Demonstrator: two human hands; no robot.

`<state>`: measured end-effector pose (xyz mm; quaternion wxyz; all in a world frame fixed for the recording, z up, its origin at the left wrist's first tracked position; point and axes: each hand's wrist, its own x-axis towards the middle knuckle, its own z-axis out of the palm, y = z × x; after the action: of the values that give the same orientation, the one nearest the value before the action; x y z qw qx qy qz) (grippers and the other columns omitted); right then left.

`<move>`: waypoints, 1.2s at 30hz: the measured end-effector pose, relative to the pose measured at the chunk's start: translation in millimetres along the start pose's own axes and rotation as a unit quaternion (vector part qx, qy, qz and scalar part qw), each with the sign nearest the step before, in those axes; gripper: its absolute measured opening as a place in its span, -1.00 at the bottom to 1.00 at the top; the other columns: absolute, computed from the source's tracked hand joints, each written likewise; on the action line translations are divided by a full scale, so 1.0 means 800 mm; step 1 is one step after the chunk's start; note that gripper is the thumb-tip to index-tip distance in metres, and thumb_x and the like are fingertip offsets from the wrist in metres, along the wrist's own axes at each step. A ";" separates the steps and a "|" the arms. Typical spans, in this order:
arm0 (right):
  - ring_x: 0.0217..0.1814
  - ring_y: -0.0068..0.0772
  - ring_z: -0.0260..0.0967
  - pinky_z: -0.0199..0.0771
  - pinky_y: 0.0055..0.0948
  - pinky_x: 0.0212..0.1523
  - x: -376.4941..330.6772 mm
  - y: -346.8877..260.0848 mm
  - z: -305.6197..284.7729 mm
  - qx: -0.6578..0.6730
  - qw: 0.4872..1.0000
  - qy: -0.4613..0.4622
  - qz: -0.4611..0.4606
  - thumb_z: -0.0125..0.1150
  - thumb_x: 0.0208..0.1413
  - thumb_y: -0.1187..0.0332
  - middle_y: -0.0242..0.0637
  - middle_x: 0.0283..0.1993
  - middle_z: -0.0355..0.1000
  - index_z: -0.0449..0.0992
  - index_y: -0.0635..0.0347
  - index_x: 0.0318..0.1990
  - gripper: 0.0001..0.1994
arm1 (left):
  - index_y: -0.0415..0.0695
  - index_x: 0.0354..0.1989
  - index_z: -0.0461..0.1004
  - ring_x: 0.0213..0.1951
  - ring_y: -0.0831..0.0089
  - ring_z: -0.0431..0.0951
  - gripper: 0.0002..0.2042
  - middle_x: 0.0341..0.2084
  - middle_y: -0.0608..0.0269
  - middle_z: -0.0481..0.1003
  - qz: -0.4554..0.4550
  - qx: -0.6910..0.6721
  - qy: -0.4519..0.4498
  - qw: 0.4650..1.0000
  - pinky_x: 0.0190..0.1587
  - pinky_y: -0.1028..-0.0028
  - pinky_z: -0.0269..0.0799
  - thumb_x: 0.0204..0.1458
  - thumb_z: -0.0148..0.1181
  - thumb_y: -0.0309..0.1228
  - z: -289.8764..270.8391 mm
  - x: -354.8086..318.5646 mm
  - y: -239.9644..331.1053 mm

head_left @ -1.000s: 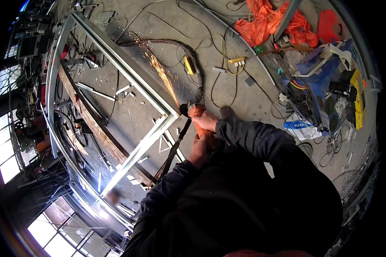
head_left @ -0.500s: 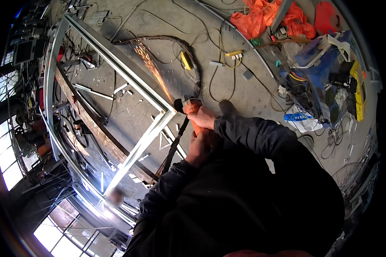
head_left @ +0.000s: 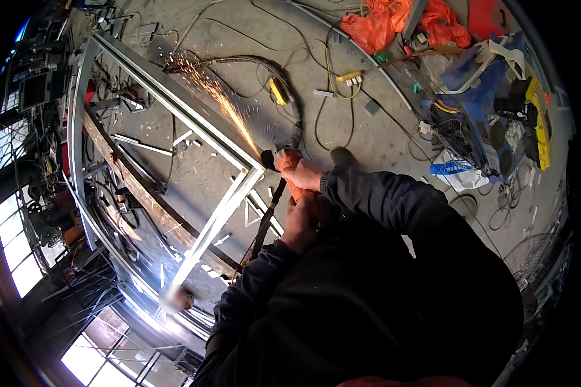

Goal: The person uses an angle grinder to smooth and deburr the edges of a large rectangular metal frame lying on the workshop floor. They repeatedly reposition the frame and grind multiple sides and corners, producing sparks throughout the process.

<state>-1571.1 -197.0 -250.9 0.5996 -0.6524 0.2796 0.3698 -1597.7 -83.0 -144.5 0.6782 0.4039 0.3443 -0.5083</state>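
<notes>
An orange angle grinder (head_left: 291, 161) is gripped in both my hands. My right hand (head_left: 305, 175) is closed round its body near the head. Behind it, my left hand (head_left: 298, 226) is wrapped round the rear end. The grinder's dark disc side (head_left: 268, 159) meets the near right corner of a silver metal frame (head_left: 221, 213). Orange sparks (head_left: 224, 104) stream from there toward the far left. The exact contact of disc and metal is too small to make out.
A rusty beam (head_left: 145, 193) lies under the frame. Bright light glares at lower left beside a blurred round shape (head_left: 174, 298). Cables and a yellow socket block (head_left: 350, 76) are on the floor. A blue bin (head_left: 468, 90) with tools and an orange plastic bag (head_left: 374, 29) stand at right.
The spark stream has grown wider and brighter. My view has shifted slightly, while both hands keep their hold on the grinder at the frame's corner.
</notes>
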 end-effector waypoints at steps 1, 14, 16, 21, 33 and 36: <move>-0.04 0.15 0.56 0.51 -0.11 -0.01 0.002 -0.001 -0.004 -0.003 1.000 -0.007 0.008 0.10 0.09 -0.11 0.23 -0.16 0.57 0.64 0.35 -0.19 -0.43 | -0.13 -0.12 0.42 -0.42 0.44 0.46 -0.87 -0.40 0.33 0.43 -0.005 0.001 0.028 1.000 -0.37 0.40 0.43 0.26 0.11 -0.37 0.004 0.003 -0.002; -0.01 0.19 0.55 0.52 -0.11 0.01 0.009 -0.011 -0.015 0.002 1.000 -0.008 0.026 0.16 0.04 -0.13 0.25 -0.11 0.56 0.63 0.36 -0.16 -0.40 | -0.06 -0.25 0.38 -0.51 0.47 0.30 -0.90 -0.51 0.40 0.31 0.010 0.020 0.064 0.998 -0.44 0.44 0.25 0.28 0.05 -0.34 0.006 0.021 -0.003; 0.00 0.19 0.55 0.53 -0.11 0.02 -0.004 -0.014 -0.020 -0.028 0.999 -0.014 0.015 0.16 0.04 -0.13 0.27 -0.09 0.55 0.63 0.35 -0.16 -0.40 | -0.06 -0.25 0.38 -0.51 0.48 0.29 -0.90 -0.51 0.41 0.30 0.010 0.006 0.071 0.997 -0.44 0.44 0.24 0.28 0.06 -0.33 0.008 0.017 -0.013; 0.07 0.16 0.54 0.50 -0.12 0.08 -0.007 -0.028 -0.017 -0.004 1.000 -0.013 0.022 0.14 0.06 -0.11 0.30 -0.10 0.54 0.63 0.35 -0.13 -0.41 | -0.04 -0.28 0.37 -0.52 0.48 0.26 -0.89 -0.53 0.41 0.27 0.031 0.022 0.040 0.998 -0.45 0.44 0.21 0.26 0.08 -0.31 0.007 0.009 -0.001; 0.02 0.11 0.56 0.52 -0.14 0.03 0.011 -0.006 -0.023 -0.051 0.998 -0.027 0.011 0.12 0.09 -0.07 0.27 -0.16 0.56 0.64 0.38 -0.17 -0.43 | -0.01 -0.39 0.33 -0.53 0.48 0.25 -0.81 -0.57 0.43 0.24 0.009 -0.012 0.052 0.999 -0.44 0.43 0.20 0.26 0.08 -0.26 0.002 0.033 -0.022; 0.01 0.14 0.56 0.53 -0.13 0.02 -0.023 -0.030 -0.030 -0.031 0.999 -0.017 -0.005 0.10 0.10 -0.08 0.23 -0.15 0.57 0.63 0.38 -0.16 -0.43 | -0.01 -0.39 0.33 -0.54 0.49 0.26 -0.82 -0.56 0.43 0.27 0.033 0.000 0.027 0.999 -0.43 0.46 0.22 0.29 0.03 -0.29 0.008 0.013 -0.020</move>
<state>-1558.8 -219.5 -221.5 0.5857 -0.6656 0.2551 0.3860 -1610.1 -95.8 -154.2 0.6850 0.4287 0.3485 -0.4748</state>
